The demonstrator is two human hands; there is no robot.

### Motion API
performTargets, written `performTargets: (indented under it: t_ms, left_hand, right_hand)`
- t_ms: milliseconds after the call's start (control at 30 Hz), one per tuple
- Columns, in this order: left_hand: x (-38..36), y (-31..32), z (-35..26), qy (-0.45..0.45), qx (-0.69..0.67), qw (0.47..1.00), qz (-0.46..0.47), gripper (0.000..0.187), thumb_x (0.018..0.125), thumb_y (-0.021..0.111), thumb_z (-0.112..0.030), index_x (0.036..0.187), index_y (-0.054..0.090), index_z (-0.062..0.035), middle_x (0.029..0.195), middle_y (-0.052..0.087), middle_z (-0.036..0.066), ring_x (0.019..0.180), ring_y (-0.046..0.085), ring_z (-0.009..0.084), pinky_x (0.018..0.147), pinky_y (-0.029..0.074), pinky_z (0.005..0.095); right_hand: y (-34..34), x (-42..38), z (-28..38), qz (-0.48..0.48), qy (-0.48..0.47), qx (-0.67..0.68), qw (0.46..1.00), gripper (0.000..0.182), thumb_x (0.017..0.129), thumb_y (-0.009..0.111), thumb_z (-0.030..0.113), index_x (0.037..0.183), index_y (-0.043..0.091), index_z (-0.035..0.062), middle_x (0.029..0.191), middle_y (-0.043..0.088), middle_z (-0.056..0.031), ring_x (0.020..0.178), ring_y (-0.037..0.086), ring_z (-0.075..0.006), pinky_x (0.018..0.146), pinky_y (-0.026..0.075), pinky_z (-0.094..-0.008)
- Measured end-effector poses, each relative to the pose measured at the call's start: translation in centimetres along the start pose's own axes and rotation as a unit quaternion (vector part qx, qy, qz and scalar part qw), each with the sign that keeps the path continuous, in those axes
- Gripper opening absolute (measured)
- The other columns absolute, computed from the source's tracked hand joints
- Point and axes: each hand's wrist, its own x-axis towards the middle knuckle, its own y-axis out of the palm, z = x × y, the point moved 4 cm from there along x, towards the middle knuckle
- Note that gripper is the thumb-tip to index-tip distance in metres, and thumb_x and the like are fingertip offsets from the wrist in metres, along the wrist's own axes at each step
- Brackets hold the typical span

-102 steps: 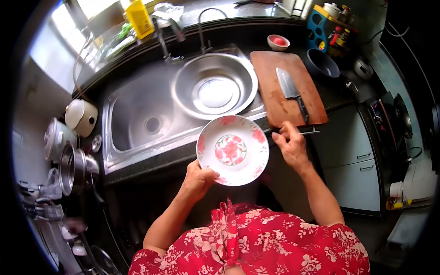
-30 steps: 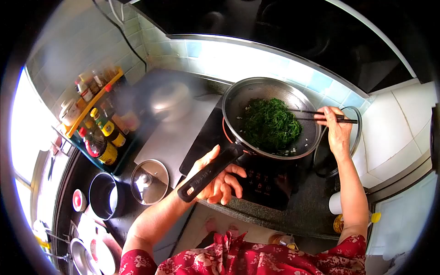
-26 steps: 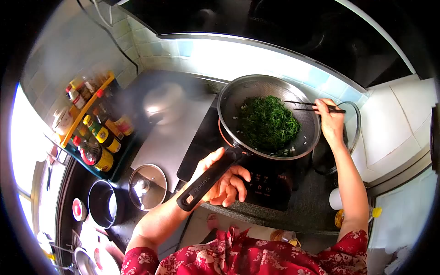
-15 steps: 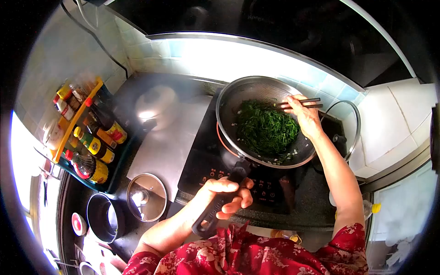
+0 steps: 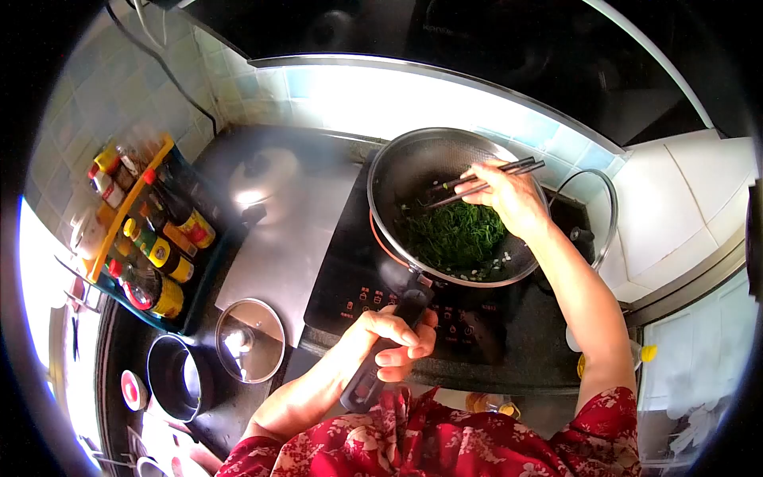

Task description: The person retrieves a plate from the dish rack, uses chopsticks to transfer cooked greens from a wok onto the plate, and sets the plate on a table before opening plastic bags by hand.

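My left hand is wrapped round the black handle of a deep wok, which sits on a black induction cooktop. Chopped leafy greens lie in the wok, with small white bits at their lower right. Over the wok's upper right side, my right hand grips a pair of dark chopsticks. Their tips point left and down, at the upper edge of the greens.
Sauce bottles fill a rack at the left. Below it stand a dark pot and a glass lid. A steamy pale pot is behind. Another lid leans at the right; a range hood hangs above.
My right hand has moved slightly left, and the chopsticks now slant down to the left with more of their length showing. The greens sit lower in the wok. My left hand still holds the handle.
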Motion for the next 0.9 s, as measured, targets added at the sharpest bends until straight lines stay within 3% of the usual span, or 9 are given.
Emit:
performTargets:
  t_ms: [100,167,300,367,567,633,767,900]
  left_hand:
    - [-0.4,-0.7,0.9,0.026,0.007,0.999,-0.019,0.034,0.067,0.051,0.0,0.099,0.043,0.0001,0.067,0.047,0.012,0.034,0.035,0.0071,0.029,0.03,0.0211]
    - [-0.5,-1.3,1.5,0.046,0.023,0.999,0.016,0.035,0.065,0.052,0.0,0.099,0.041,0.0007,0.065,0.046,0.011,0.034,0.034,0.0074,0.028,0.03,0.0212]
    - [-1.2,-1.1,3.0,0.073,0.026,0.997,-0.008,0.041,0.059,0.052,0.003,0.098,0.039,0.0016,0.063,0.046,0.012,0.032,0.035,0.0083,0.028,0.03,0.0217]
    - [-1.7,-0.7,3.6,0.093,0.045,0.995,-0.009,0.042,0.058,0.052,0.003,0.098,0.038,0.0022,0.063,0.046,0.013,0.032,0.034,0.0089,0.027,0.03,0.0221]
    - [-4.7,0.4,6.5,0.198,0.033,0.98,-0.005,0.046,0.054,0.051,0.007,0.097,0.035,0.0076,0.059,0.047,0.017,0.029,0.035,0.0113,0.024,0.028,0.0244]
    - [-6.6,0.1,7.5,0.231,0.047,0.972,0.014,0.048,0.053,0.05,0.01,0.098,0.034,0.0082,0.058,0.047,0.018,0.029,0.035,0.0122,0.024,0.028,0.0254]
    - [-11.2,0.1,10.4,0.309,0.04,0.949,-0.055,0.047,0.053,0.05,0.011,0.097,0.036,0.0087,0.059,0.049,0.02,0.028,0.035,0.0133,0.024,0.028,0.0258]
    - [-15.3,0.5,13.6,0.401,0.037,0.911,-0.09,0.043,0.053,0.052,0.012,0.094,0.037,0.0089,0.059,0.049,0.021,0.029,0.036,0.014,0.024,0.029,0.0261]
  right_hand:
    - [-2.3,-2.3,1.2,0.015,-0.006,-0.08,0.997,0.012,0.082,0.056,0.009,0.082,0.059,-0.0025,0.085,0.062,-0.0151,0.071,0.065,-0.0254,0.059,0.056,-0.0321]
    - [-4.2,-4.2,3.0,-0.025,0.018,-0.126,0.992,0.009,0.081,0.054,0.005,0.082,0.059,-0.0029,0.082,0.061,-0.0155,0.07,0.065,-0.0258,0.057,0.055,-0.0315]
    - [-4.9,-7.0,5.1,-0.021,-0.066,-0.115,0.991,0.012,0.081,0.056,0.007,0.083,0.06,-0.0038,0.078,0.061,-0.0149,0.069,0.065,-0.0235,0.057,0.055,-0.0302]
    - [-3.1,-8.2,7.1,0.002,-0.131,-0.091,0.987,0.014,0.084,0.053,0.008,0.088,0.059,-0.0042,0.084,0.061,-0.0152,0.073,0.064,-0.0232,0.065,0.054,-0.0322]
    - [4.5,-10.3,5.2,0.163,-0.111,0.058,0.979,0.016,0.084,0.056,0.011,0.092,0.059,-0.0027,0.091,0.061,-0.0149,0.079,0.063,-0.0231,0.069,0.053,-0.0341]
    - [5.0,-10.4,5.3,0.19,-0.112,0.017,0.975,0.012,0.083,0.052,0.006,0.089,0.059,-0.002,0.089,0.062,-0.0148,0.074,0.064,-0.0229,0.065,0.054,-0.0324]
    - [5.0,-9.0,5.6,0.187,-0.098,-0.01,0.977,0.013,0.082,0.051,0.007,0.087,0.059,-0.0028,0.085,0.061,-0.0152,0.071,0.063,-0.0213,0.063,0.054,-0.0309]
    - [12.0,-13.0,5.9,0.261,-0.156,0.087,0.949,0.014,0.087,0.051,0.01,0.089,0.058,-0.0021,0.09,0.06,-0.0139,0.074,0.063,-0.0206,0.067,0.053,-0.0302]
